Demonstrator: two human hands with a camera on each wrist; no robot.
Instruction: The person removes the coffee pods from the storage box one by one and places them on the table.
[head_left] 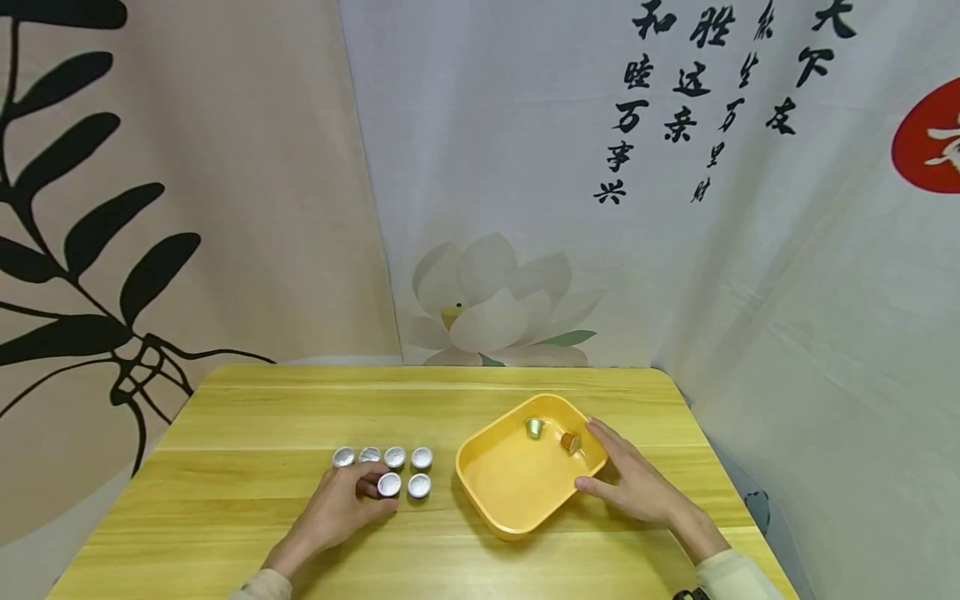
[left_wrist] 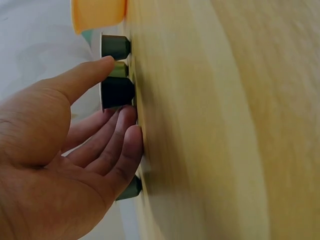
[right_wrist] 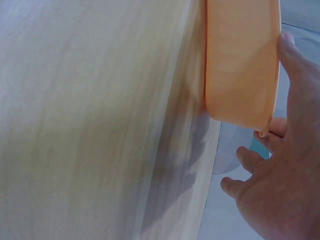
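My left hand [head_left: 341, 504] pinches a dark coffee capsule [left_wrist: 117, 92] between thumb and fingers; in the head view its silver lid faces up. More coffee capsules [head_left: 422, 457] stand lid-up around it in two rows, some partly behind the fingers. To the right is a yellow-orange tray [head_left: 517, 531]. Inside lie a pale green capsule [head_left: 534, 428] and an orange-brown capsule [head_left: 570, 442], both near the far right end. My right hand [head_left: 641, 483] rests against the tray's right corner with thumb and fingers spread, fingertips touching the rim.
Everything stands on a light wooden table [head_left: 262, 425]. Behind it hangs a pale cloth backdrop [head_left: 510, 167] with leaves, a lotus and black characters. A green capsule [left_wrist: 131, 189] shows below the left hand in the left wrist view.
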